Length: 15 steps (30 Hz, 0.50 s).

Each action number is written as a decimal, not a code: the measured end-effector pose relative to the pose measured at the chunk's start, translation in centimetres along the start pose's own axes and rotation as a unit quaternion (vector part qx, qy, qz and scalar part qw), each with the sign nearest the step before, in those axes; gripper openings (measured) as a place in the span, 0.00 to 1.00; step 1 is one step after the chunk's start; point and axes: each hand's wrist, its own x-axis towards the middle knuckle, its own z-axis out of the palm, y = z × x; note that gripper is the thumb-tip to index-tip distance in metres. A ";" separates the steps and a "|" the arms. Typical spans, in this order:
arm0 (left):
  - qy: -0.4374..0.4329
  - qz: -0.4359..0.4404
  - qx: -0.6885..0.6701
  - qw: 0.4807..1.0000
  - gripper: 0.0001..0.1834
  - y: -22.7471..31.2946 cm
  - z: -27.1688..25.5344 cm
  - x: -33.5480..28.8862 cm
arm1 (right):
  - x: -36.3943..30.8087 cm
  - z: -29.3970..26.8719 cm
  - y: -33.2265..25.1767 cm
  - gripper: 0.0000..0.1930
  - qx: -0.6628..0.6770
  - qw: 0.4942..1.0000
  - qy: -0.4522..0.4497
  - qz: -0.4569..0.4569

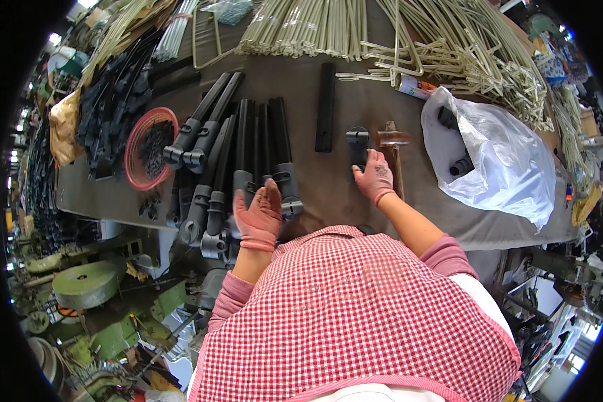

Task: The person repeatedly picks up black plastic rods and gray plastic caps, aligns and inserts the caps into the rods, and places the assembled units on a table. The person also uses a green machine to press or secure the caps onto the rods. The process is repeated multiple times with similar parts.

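My left hand, in a pink glove, rests with fingers spread on the near ends of a row of long black plastic tubes lying on the workbench. Also gloved in pink, my right hand lies over the lower part of a short black plastic fitting that stands alone on the brown bench top. Whether its fingers close around the fitting is hidden. A wooden-headed mallet lies just right of that hand. A single black bar lies beyond it.
A red round basket holding small black parts sits at the left, with more black pieces piled behind it. Bundles of pale bent rods cover the back. A white plastic bag with black fittings lies at the right. Machinery crowds the floor below left.
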 end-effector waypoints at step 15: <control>-0.185 -0.068 0.265 0.944 0.23 -3.3 10.4 10.6 | 15.3 -2.7 -8.0 0.19 0.062 0.940 0.044 -0.334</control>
